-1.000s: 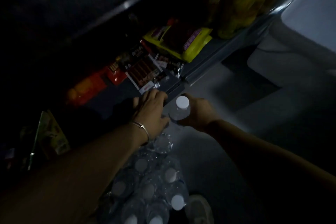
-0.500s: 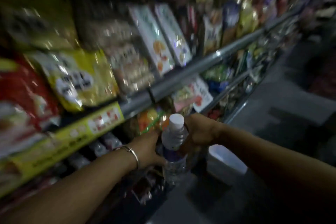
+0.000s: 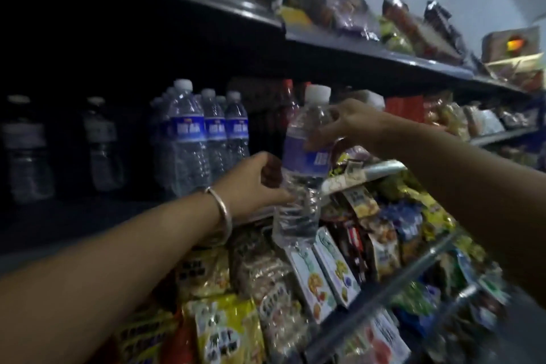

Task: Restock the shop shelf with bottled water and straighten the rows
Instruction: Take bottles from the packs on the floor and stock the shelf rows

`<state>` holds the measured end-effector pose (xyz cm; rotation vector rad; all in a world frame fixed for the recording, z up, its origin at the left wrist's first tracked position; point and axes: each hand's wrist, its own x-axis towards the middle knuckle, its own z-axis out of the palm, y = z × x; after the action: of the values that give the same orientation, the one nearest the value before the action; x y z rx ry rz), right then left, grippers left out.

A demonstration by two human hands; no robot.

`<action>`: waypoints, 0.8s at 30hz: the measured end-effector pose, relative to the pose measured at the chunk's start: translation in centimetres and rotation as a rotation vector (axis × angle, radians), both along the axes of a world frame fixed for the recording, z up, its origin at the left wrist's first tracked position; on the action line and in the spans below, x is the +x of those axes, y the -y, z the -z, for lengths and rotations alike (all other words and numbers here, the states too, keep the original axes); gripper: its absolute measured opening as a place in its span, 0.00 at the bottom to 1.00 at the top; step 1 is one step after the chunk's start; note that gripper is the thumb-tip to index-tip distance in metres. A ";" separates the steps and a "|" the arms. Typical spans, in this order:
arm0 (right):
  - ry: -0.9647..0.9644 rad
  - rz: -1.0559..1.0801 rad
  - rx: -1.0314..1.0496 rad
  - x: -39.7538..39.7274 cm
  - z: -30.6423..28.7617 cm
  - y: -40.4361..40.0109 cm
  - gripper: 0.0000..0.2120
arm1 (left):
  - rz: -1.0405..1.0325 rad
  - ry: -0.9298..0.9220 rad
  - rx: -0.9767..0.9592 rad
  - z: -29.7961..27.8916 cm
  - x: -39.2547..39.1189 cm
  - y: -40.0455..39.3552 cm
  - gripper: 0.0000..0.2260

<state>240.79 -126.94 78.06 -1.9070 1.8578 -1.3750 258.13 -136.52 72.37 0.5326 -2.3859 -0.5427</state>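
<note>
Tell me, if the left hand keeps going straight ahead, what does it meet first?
Probably the blue-labelled water bottles standing on the shelf beyond it. The left hand already grips the held bottle; depth is unclear.

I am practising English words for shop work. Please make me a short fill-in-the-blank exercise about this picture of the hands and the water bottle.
1. The water bottle in the hands has a ____ cap.
2. The left hand grips the bottle lower down, and the right hand grips it ____ up.
3. The bangle is worn on the ____ wrist.
4. The row of water bottles on the shelf carries ____ labels.

Missing words: white; higher; left; blue
</note>
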 end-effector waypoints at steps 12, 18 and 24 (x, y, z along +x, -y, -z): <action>0.088 -0.018 -0.166 1.7 -7.4 14.0 0.24 | -0.414 -0.089 -0.100 -5.3 0.8 7.8 0.17; 0.020 0.007 -0.165 1.9 -5.7 18.8 0.19 | -0.478 -0.031 -0.041 -4.4 0.8 9.5 0.13; -0.033 -0.010 -0.155 2.4 -4.4 20.9 0.26 | -0.468 -0.026 0.014 -3.8 0.7 10.4 0.07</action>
<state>243.19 -147.85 82.51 -2.0188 1.8015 -1.5353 258.85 -146.94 76.17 1.0448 -2.1312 -0.3514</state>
